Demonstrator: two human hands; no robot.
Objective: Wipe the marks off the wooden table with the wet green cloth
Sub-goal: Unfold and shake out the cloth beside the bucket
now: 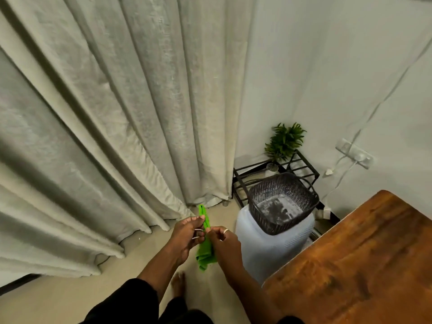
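Note:
A bright green cloth (pixel 205 251) hangs bunched and narrow between both hands, over the floor and well left of the table. My left hand (pixel 187 237) pinches its upper part. Close beside it, my right hand (pixel 225 242), with a ring on one finger, grips the cloth too. One end of the cloth sticks up above the fingers and the rest droops below them. The wooden table (pixel 360 265) fills the lower right, its brown top showing darker patches. Neither hand touches it.
A dark woven basket (pixel 284 204) sits on a white container (pixel 271 244) just left of the table corner. Behind stand a black metal rack (pixel 301 170) with a small plant (pixel 284 141), a wall socket with cable, and long curtains (pixel 117 113). My bare foot rests on the floor.

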